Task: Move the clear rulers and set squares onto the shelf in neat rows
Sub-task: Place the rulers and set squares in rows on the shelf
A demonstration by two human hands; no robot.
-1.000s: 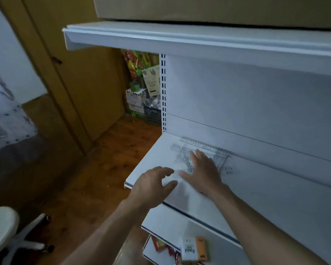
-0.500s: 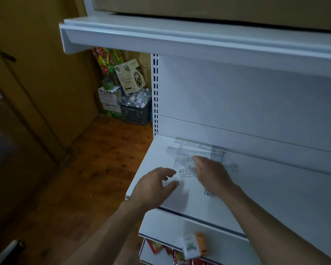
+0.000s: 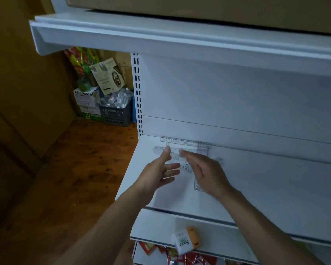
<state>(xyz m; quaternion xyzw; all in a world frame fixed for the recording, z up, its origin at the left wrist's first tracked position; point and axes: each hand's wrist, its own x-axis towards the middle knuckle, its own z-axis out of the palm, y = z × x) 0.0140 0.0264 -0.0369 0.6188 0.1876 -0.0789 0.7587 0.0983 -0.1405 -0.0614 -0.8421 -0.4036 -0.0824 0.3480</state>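
Both hands are open, fingers straight, gripping nothing: the left hand (image 3: 159, 173), curled near the shelf (image 3: 275, 188) front half a second ago, now reaches in, forefinger on the slanted ruler (image 3: 175, 156); the right hand (image 3: 204, 169), then pressed flat, now stands on edge at its 3 o'clock. All the pieces lie on the shelf but unsquared, so tidying looks under way. The back ruler (image 3: 180, 141) runs along the wall (image 3: 237, 104), 9 to 3 o'clock; the slanted one runs 10 to 4; the set square (image 3: 203, 150) points its long edge toward 6
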